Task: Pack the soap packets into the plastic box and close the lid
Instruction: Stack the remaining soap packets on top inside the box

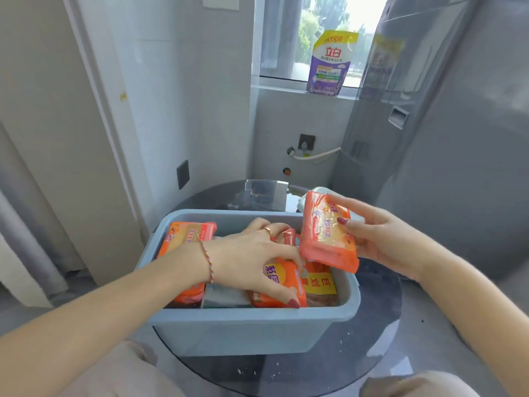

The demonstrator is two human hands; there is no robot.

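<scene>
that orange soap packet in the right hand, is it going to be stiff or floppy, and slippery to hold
The soap packet probably handles stiffly: it keeps a flat block shape while the right hand grips only one side. The shiny wrapper looks smooth, so it may be a bit slippery. Its crimped ends look thin and would likely flex if pinched there.

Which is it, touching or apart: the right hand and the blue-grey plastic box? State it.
Apart. The head view shows the right hand holding an orange soap packet above the blue-grey plastic box, clear of its rim.
</scene>
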